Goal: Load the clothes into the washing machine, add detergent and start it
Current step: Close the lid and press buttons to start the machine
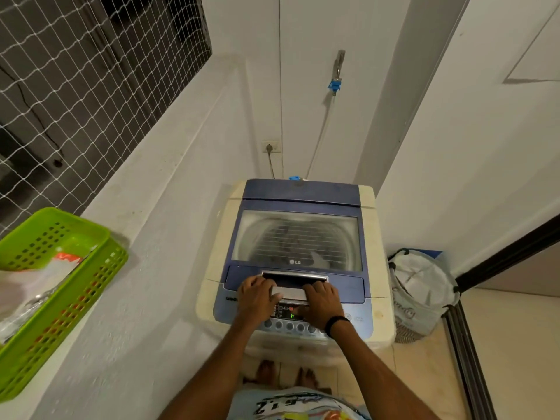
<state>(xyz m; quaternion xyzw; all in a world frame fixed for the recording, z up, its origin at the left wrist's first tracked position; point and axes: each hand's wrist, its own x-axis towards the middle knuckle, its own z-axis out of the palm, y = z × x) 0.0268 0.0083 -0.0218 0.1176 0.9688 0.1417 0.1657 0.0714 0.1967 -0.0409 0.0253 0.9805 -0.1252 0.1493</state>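
Note:
A white and blue top-loading washing machine [368,204] stands against the wall with its clear lid [297,237] down. Dim shapes show in the drum through the lid. At the lid's front edge a silver detergent drawer [289,294] sticks out of its slot. My left hand [257,298] grips the drawer's left end, thumb on its top. My right hand [322,304], with a black band on the wrist, grips the right end. Below my hands, the control panel [288,315] shows a lit green display and a row of round buttons.
A green plastic basket [60,231] holding packets sits on the white ledge at left. A white laundry bag [424,286] stands on the floor right of the machine, beside a dark sliding-door frame [463,344]. A tap with a blue fitting [335,84] and a wall socket [270,147] are behind.

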